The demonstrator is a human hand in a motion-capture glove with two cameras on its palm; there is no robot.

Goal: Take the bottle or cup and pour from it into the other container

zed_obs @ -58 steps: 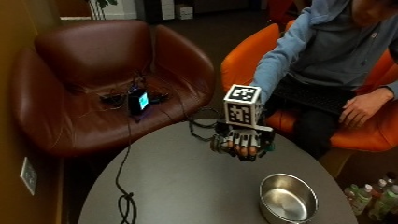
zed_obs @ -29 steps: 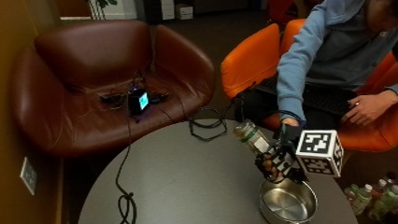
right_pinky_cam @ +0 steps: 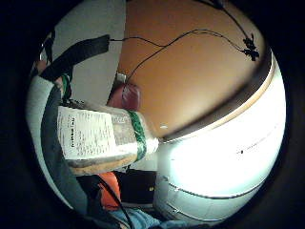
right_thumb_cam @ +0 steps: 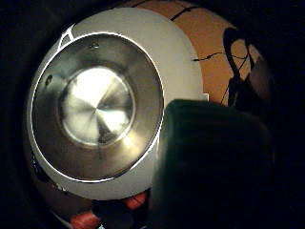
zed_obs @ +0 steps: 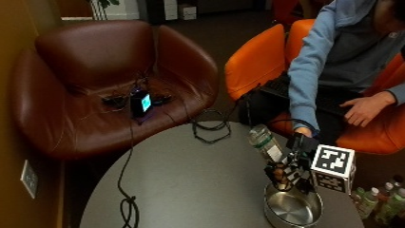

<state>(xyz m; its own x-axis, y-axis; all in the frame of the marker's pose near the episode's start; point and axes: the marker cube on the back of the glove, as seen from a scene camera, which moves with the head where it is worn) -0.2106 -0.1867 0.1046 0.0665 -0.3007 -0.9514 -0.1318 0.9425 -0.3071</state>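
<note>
In the outside view my gloved right hand (zed_obs: 292,167) grips a clear plastic bottle (zed_obs: 265,142) with a white label and a green band. The bottle is lifted off the round grey table (zed_obs: 190,185) and tilted, its capped top leaning up and away from the steel bowl (zed_obs: 293,209). The hand hovers just over the bowl's far rim. The little finger side palm view shows the bottle (right_pinky_cam: 102,138) close against the palm. Below the palm, the thumb side view shows the bowl (right_thumb_cam: 95,107), with nothing visible inside it.
A black cable (zed_obs: 128,206) trails over the table's left side, and a looped cable (zed_obs: 212,129) lies at its far edge. Behind stand a brown leather chair (zed_obs: 95,61) holding a small lit device (zed_obs: 140,102) and an orange chair (zed_obs: 256,61). Several bottles (zed_obs: 380,199) stand on the floor to the right.
The hand has carried the bottle from the table's far middle rightward and nearer, to the bowl's far rim. The bowl has stayed put.
</note>
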